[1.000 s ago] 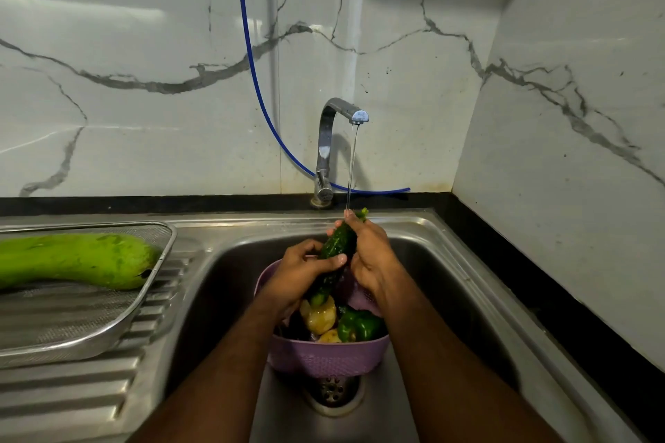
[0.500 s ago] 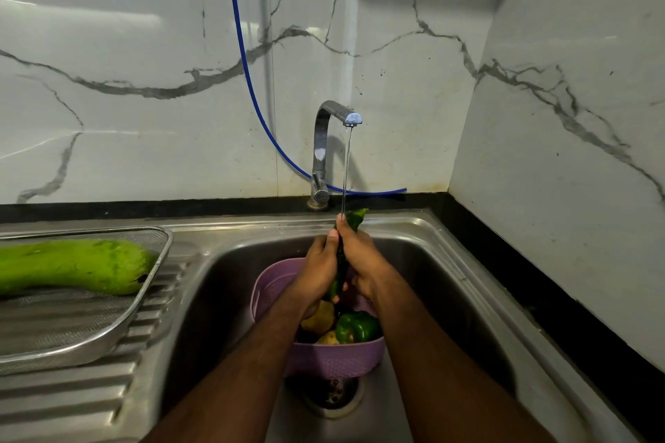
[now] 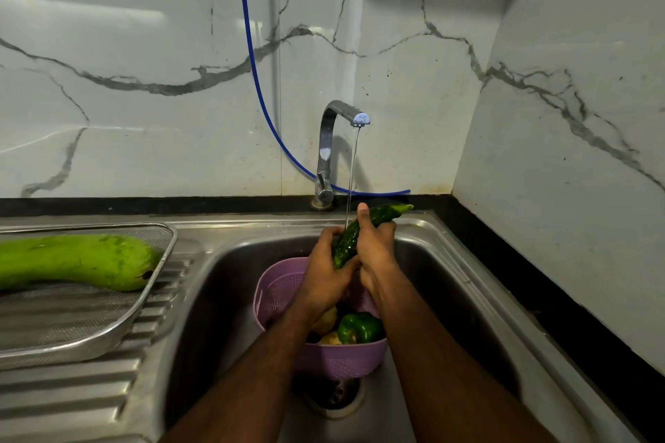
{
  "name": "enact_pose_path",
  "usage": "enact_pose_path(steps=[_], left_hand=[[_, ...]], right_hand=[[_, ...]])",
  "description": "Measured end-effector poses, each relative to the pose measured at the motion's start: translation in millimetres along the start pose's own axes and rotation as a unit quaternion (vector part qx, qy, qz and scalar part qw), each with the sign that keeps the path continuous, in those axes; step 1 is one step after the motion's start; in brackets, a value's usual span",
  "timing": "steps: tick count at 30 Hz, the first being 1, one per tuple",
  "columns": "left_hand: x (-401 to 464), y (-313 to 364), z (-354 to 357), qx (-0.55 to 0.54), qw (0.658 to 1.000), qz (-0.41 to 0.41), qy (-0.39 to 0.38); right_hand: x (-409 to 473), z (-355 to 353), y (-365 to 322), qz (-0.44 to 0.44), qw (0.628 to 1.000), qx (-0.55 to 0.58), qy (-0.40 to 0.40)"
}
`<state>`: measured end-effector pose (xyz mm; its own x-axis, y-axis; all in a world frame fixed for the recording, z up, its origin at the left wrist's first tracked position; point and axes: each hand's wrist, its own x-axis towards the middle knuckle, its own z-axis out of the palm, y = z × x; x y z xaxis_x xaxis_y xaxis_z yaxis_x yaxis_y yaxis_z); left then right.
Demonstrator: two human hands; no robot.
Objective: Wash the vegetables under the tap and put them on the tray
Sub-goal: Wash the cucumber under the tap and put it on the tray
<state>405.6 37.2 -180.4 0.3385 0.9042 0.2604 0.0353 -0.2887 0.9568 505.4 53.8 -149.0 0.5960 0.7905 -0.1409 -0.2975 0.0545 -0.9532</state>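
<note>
A dark green cucumber [image 3: 381,214] is held under the thin stream running from the chrome tap [image 3: 336,140]. My right hand [image 3: 374,248] grips its upper part, thumb pointing up. My left hand [image 3: 325,264] grips its lower end. Below them, a purple colander [image 3: 334,358] stands in the sink over the drain and holds a green pepper [image 3: 358,327] and yellowish vegetables [image 3: 327,322]. On the left drainboard a metal mesh tray [image 3: 108,331] carries a long light green bottle gourd [image 3: 79,261].
The steel sink [image 3: 467,298] has a ribbed drainboard [image 3: 72,396] on the left. A blue hose [image 3: 259,83] runs down the marble wall behind the tap. A marble side wall [image 3: 575,191] closes off the right, above a black counter strip.
The cucumber's tip has swung right and now sticks out beyond my right hand; before, it stood more upright between both hands. My hands stay under the stream.
</note>
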Motion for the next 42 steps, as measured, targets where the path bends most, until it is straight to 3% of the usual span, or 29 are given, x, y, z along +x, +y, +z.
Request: enact_pose_path(steps=[3, 11, 17, 21, 26, 32, 38, 42], left_hand=[[2.6, -1.5, 0.5, 0.016, 1.0, 0.005, 0.018], [10.8, 6.3, 5.8, -0.046, 0.994, -0.094, 0.025], [10.9, 15.8, -12.1, -0.242, 0.937, -0.249, 0.024], [13.9, 18.0, -18.5, -0.305, 0.908, -0.288, 0.007], [7.7, 23.7, -16.6, -0.285, 0.911, -0.296, -0.048], [8.5, 20.2, -15.0, -0.294, 0.899, -0.309, -0.097], [8.9, 11.7, -9.1, -0.242, 0.949, -0.201, -0.031], [7.7, 6.3, -7.9, -0.229, 0.963, -0.139, 0.008]], right_hand=[[-1.2, -2.9, 2.1, -0.01, 0.999, -0.017, -0.03], [-5.2, -5.2, 4.4, 0.045, 0.989, -0.002, -0.14], [-15.9, -21.6, 3.5, 0.108, 0.953, 0.017, -0.283], [-19.2, -7.5, 8.7, 0.078, 0.963, -0.032, -0.256], [-14.8, 0.4, 9.7, 0.053, 0.985, -0.082, -0.145], [-10.7, -1.8, 5.9, 0.089, 0.992, -0.019, -0.091], [-6.9, 2.9, 1.6, 0.05, 0.997, 0.023, -0.048], [-2.4, 0.0, -1.0, 0.067, 0.993, 0.087, -0.041]])
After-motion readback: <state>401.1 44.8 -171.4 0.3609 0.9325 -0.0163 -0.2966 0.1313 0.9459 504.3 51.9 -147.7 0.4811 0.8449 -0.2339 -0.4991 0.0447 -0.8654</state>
